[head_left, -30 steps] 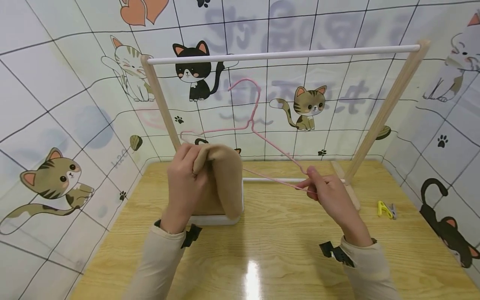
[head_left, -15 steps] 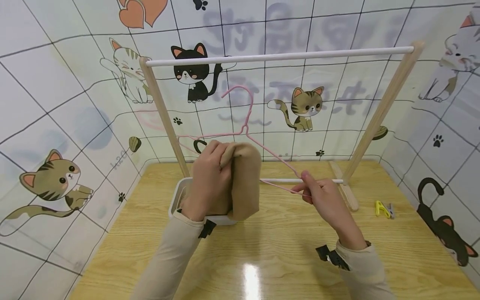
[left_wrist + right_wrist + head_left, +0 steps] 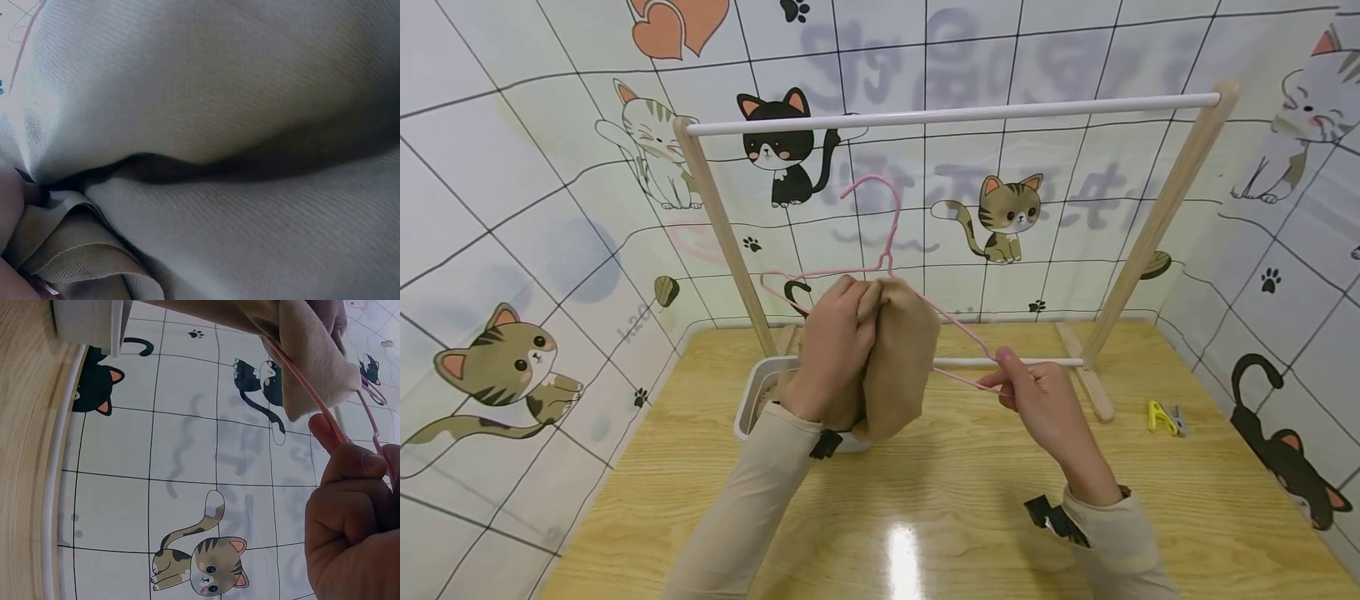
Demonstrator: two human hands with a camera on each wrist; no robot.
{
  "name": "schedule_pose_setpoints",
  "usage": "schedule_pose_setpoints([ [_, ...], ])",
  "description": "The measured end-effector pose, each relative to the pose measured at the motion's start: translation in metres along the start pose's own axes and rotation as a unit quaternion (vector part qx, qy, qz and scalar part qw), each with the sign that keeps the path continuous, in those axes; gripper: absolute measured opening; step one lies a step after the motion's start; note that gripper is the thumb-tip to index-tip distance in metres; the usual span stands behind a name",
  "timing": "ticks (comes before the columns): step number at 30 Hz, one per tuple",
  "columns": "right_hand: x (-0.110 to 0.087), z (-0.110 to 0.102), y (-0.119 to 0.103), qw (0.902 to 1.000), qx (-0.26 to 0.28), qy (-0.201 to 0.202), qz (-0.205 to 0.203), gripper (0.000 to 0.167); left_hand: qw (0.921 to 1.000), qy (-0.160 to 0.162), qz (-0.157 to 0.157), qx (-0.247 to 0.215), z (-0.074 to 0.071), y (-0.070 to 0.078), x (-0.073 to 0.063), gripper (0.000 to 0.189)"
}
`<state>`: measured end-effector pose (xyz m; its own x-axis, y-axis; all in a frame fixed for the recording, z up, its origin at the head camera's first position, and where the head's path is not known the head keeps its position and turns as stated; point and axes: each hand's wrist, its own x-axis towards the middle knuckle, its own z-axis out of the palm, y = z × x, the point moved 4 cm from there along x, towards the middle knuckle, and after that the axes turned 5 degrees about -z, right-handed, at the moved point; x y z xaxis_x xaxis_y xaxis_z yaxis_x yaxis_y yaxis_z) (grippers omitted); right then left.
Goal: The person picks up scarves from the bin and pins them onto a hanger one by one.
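My left hand [image 3: 835,346] grips the gathered top of a folded tan cloth [image 3: 904,358], which hangs in front of the middle of a pink wire hanger [image 3: 896,223]. In the left wrist view the cloth [image 3: 219,94] fills nearly everything, with fingertips [image 3: 9,206] at the left edge. My right hand [image 3: 1048,408] pinches the hanger's right corner between thumb and fingers, hook pointing up. From the right wrist, the hanger's wires run from my right hand [image 3: 350,506] to the cloth [image 3: 315,369]. The cloth hides part of the hanger's lower bar.
A drying rack with a white top rail [image 3: 955,115] and wooden posts [image 3: 1161,225] stands behind my hands. A white basket [image 3: 747,408] sits behind my left forearm. Yellow [image 3: 1160,418] and grey [image 3: 1181,422] clothes pegs lie on the table [image 3: 985,508] at right.
My left hand has brought the cloth rightward across the hanger, uncovering the basket's left side. The hanger has dropped slightly, with my right hand still pinching its corner.
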<state>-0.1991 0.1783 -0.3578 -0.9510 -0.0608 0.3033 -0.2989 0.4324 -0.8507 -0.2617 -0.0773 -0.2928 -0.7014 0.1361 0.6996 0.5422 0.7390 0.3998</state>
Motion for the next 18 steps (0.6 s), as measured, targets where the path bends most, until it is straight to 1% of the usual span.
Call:
schedule_pose_setpoints([
  [3, -0.001, 0.002, 0.001, 1.0, 0.0, 0.004, -0.001, 0.061, 0.9999, -0.01, -0.005, 0.012, 0.005, -0.002, 0.003, 0.018],
  [6, -0.003, 0.005, 0.002, 1.0, 0.001, 0.006, 0.003, 0.061, 0.9994, -0.017, -0.015, 0.025, 0.013, -0.006, 0.009, 0.021],
  [10, -0.005, 0.008, 0.0, 0.9999, -0.004, 0.008, 0.006, 0.06, 0.9978, -0.029, -0.036, 0.048, 0.022, -0.011, 0.018, 0.026],
  [12, -0.006, 0.009, 0.0, 0.9999, -0.008, 0.007, 0.007, 0.06, 0.9973, -0.03, -0.046, 0.049, 0.025, -0.012, 0.024, 0.028],
  [15, -0.007, 0.013, 0.0, 1.0, 0.0, 0.004, 0.009, 0.058, 0.9972, -0.023, -0.056, 0.042, 0.029, -0.011, 0.032, 0.034],
  [17, -0.007, 0.016, -0.001, 0.9999, 0.015, -0.002, 0.007, 0.059, 0.9976, -0.007, -0.057, 0.039, 0.03, -0.01, 0.035, 0.035],
  [18, -0.007, 0.018, -0.001, 0.9998, 0.02, -0.005, 0.007, 0.059, 0.9979, 0.002, -0.052, 0.039, 0.03, -0.009, 0.037, 0.033],
])
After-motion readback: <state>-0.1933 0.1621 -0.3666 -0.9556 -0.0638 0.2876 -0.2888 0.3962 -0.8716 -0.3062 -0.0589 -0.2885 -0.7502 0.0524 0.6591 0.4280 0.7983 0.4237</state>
